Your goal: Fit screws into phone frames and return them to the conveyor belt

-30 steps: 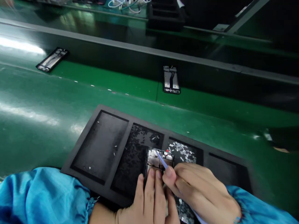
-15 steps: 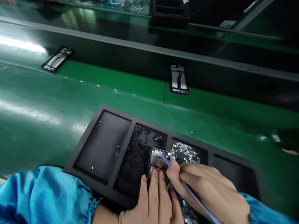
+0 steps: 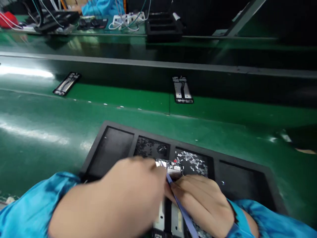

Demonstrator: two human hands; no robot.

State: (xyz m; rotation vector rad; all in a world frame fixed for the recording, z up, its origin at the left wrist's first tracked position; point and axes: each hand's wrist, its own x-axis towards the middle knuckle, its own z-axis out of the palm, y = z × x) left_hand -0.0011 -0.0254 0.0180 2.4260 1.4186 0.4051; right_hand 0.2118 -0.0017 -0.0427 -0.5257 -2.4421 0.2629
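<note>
An opened smartphone (image 3: 177, 218) lies over the dark foam tray (image 3: 99, 138), its metal frame, black flex strip and upper circuit parts showing between my hands. My left hand (image 3: 119, 195), smeared by motion, reaches across the phone's upper left part; its fingertips are blurred and partly hidden. Resting against the phone's right side, my right hand (image 3: 201, 200) is closed around a slim purple tool (image 3: 184, 213), probably tweezers, which slants down toward me. Small silvery pieces (image 3: 193, 162) fill the tray compartment beyond my right hand. Small black pieces (image 3: 148, 147) lie in the compartment to its left.
Two more opened phones, one at left (image 3: 66, 84) and one at centre (image 3: 182, 90), lie farther back on the green bench (image 3: 138, 114). Behind a raised ledge (image 3: 123, 61) stand a black slotted holder (image 3: 163, 28) and a white power strip (image 3: 128, 19). A co-worker's blue sleeve (image 3: 102, 8) shows at the back.
My left hand has lifted from lying flat on the phone and moved to its upper left part. My right hand has shifted slightly left, with the purple tool turned. The view has tilted up.
</note>
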